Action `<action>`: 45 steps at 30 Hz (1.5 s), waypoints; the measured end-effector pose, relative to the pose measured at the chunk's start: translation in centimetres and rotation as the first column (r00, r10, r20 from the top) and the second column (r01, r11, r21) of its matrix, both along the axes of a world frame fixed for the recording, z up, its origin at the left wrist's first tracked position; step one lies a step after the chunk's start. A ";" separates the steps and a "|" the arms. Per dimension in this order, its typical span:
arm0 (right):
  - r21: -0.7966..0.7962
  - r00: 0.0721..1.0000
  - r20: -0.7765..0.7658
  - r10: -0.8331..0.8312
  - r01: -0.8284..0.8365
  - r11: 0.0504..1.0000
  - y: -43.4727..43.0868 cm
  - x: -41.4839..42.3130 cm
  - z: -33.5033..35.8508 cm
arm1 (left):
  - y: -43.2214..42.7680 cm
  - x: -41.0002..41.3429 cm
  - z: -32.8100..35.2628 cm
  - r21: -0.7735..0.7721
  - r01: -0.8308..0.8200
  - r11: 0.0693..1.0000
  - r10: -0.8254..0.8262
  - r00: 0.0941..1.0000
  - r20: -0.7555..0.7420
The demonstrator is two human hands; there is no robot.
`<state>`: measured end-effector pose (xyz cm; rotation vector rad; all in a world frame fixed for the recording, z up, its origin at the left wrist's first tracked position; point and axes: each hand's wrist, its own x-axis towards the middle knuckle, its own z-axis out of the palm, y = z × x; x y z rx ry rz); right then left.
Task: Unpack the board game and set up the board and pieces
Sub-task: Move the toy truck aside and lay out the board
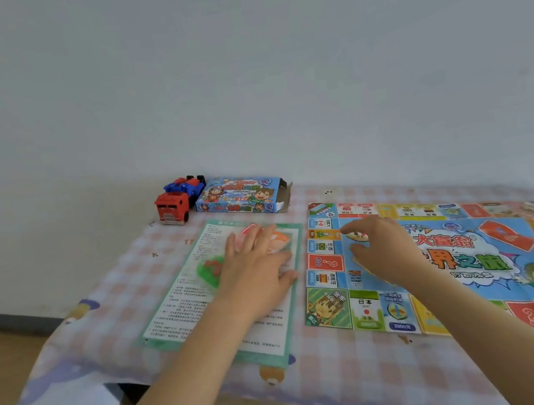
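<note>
There were one board [477, 271], one rule sheet [184, 305], one box [240, 196], one toy truck [174, 205] and one small piece [356, 236].

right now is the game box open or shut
Open. The box lies flat and the flaps at its right end stick out, unfolded. Cannot tell whether anything is left inside.

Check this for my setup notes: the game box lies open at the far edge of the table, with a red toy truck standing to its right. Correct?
No: the head view shows the toy truck to the left of the game box, not its right. The box does lie open at the far edge of the table.
</note>
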<state>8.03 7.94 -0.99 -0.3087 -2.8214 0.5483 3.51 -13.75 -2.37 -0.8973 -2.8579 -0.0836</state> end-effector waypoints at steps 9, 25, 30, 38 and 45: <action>0.019 0.998 0.062 -0.008 0.007 1.000 -0.5 2.3 -0.6 | -1.6 -0.4 -0.8 -0.052 -0.137 0.989 0.138 0.990 0.020; 0.194 0.879 0.398 0.262 -0.360 0.913 -9.1 -0.2 1.6 | -10.1 -5.6 1.3 0.408 -0.591 0.696 0.518 0.807 0.283; 0.198 0.852 0.454 0.259 -0.380 0.904 -9.7 -0.8 1.6 | -10.3 -7.7 1.7 0.290 -0.637 0.714 0.504 0.756 0.418; 0.190 0.852 0.455 0.260 -0.378 0.906 -9.9 -1.1 1.4 | -8.5 -7.6 2.4 0.200 -0.575 0.793 0.451 0.775 0.442; 0.193 0.851 0.460 0.253 -0.374 0.907 -9.8 -1.0 1.0 | -8.5 -7.6 2.1 0.146 -0.554 0.820 0.511 0.822 0.252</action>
